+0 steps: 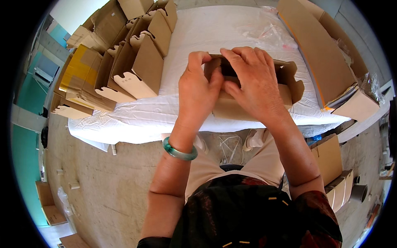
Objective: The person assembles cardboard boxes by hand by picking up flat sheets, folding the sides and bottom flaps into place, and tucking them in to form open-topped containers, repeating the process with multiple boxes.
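A brown cardboard box [237, 108] with an open top and notched end edges is in front of me at the table's near edge. My left hand [199, 84] grips its left end, fingers bent over the rim and thumb reaching inside. My right hand [255, 78] lies across the top, its fingers curled at the far wall and its thumb near the left thumb. Both hands cover much of the opening, so the fingertips are partly hidden. The box's right end [295, 84] stands free of my hands. A green bangle [179, 153] circles my left wrist.
Several notched cardboard boxes [142, 66] stand in rows at the left of the white-covered table [198, 25]. A long open carton [308, 49] holding plastic lies at the right. Clear plastic bags [271, 35] are at the back. More cardboard [328, 157] stands on the floor at right.
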`<action>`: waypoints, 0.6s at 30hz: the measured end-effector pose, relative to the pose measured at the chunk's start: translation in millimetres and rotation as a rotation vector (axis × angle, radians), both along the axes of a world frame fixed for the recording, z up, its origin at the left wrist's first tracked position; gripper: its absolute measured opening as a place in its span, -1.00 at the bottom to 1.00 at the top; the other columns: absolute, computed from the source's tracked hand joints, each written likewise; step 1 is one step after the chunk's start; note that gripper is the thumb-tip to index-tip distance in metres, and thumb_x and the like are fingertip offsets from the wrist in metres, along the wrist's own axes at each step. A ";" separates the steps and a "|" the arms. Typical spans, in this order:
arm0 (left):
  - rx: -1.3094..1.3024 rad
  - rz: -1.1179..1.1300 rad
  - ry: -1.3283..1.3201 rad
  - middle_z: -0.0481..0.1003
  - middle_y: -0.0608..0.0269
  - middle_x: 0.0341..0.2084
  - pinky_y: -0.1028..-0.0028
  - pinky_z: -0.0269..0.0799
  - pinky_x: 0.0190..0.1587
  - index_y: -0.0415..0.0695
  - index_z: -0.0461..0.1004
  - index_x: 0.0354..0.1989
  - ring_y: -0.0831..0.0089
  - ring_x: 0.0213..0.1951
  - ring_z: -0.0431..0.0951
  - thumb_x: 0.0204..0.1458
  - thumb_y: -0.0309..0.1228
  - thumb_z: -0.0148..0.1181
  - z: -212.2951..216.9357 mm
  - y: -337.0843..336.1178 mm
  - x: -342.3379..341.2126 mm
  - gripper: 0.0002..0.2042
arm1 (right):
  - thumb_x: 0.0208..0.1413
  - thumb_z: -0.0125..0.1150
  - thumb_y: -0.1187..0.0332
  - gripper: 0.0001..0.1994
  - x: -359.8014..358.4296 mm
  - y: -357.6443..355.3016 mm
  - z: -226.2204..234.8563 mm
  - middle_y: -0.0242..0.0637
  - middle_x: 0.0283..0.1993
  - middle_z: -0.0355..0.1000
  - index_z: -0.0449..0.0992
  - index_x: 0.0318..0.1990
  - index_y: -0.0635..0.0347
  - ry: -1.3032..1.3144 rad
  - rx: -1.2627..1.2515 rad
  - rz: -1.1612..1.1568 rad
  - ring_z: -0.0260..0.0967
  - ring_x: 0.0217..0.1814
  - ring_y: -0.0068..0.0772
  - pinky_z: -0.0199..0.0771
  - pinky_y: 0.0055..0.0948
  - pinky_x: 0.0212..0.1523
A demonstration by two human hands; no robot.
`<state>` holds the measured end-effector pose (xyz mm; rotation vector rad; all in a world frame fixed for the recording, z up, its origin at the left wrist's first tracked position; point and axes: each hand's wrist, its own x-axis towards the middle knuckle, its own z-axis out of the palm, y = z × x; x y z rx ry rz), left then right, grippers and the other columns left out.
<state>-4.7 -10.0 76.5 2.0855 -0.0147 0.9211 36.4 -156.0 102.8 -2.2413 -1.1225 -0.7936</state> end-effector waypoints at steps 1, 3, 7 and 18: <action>0.021 0.015 -0.014 0.54 -0.11 -0.25 0.19 0.48 -0.18 -0.20 0.28 -0.02 -0.07 -0.25 0.57 0.07 -0.51 0.17 -2.4 -0.9 0.5 -0.69 | -0.19 0.42 0.33 -0.45 1.2 0.2 -1.7 -0.28 -0.02 0.38 0.48 0.07 0.14 -0.006 0.008 -0.001 0.32 0.08 -0.19 0.13 -0.12 0.28; 0.058 0.030 -0.045 0.54 -0.11 -0.25 0.17 0.49 -0.20 -0.20 0.26 0.01 -0.09 -0.26 0.57 0.10 -0.53 0.13 -6.9 -2.7 0.6 -0.69 | -0.20 0.41 0.32 -0.49 2.4 0.1 -5.2 -0.28 -0.04 0.39 0.50 0.02 0.13 -0.020 0.037 0.000 0.32 0.07 -0.19 0.12 -0.11 0.29; 0.166 0.101 -0.075 0.53 -0.14 -0.20 0.16 0.49 -0.19 -0.19 0.23 0.07 -0.08 -0.23 0.58 0.14 -0.58 0.03 -4.7 -6.1 -4.7 -0.68 | -0.19 0.40 0.31 -0.57 1.5 4.0 -9.2 -0.28 -0.08 0.38 0.52 -0.07 0.13 -0.041 0.092 0.001 0.32 0.06 -0.19 0.10 -0.11 0.30; 0.342 0.101 -0.124 0.46 0.06 -0.24 0.27 0.50 -0.24 -0.15 0.36 0.19 0.16 -0.34 0.51 -0.01 -0.72 0.00 -1.1 -9.3 -1.6 -0.49 | -0.17 0.42 0.34 -0.50 -23.4 -35.8 19.6 -0.22 0.08 0.38 0.48 0.03 0.08 -0.103 0.205 0.010 0.30 0.20 -0.18 0.07 0.00 0.36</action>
